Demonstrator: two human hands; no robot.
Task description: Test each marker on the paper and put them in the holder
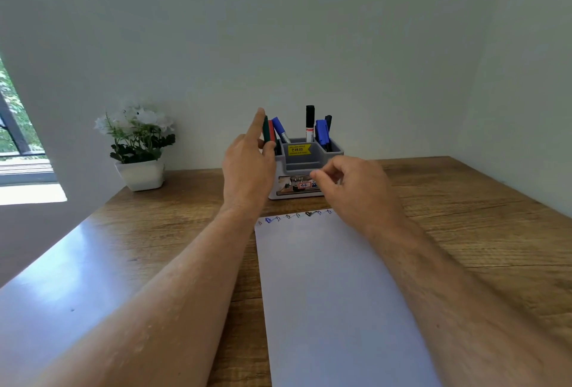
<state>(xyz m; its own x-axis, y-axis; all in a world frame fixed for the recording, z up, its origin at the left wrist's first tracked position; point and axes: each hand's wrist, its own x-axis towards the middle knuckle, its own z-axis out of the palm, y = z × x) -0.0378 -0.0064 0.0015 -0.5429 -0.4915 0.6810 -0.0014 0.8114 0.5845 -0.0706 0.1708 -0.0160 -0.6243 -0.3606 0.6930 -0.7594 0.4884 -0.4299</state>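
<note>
**Markers at the holder, both hands raised**

While the left hand [247, 167] reaches up at the left side of the grey holder [305, 167], its forefinger stands straight along a green marker [265, 129] and its thumb presses from the near side, so the marker is pinched upright at the holder's left rear compartment. Just beside the green one stand a red marker [271, 130] and a blue marker [281, 130], the blue tilted to the right. A black marker [309, 122] stands upright in the middle rear compartment, and two more (one with a broad blue cap [322, 132], one dark [328, 123]) sit in the right one.

The right hand [353, 188] hovers in front of the holder's right half, fingers loosely curled, gripping nothing that can be seen. A yellow price sticker [298, 149] is on the holder's inner wall.

The paper [334, 294] lies on the wooden table [464, 216] near the person, between the forearms, with a row of small test scribbles [294, 216] along its far edge. A white pot of white flowers [139, 145] stands at the left against the wall.
</note>
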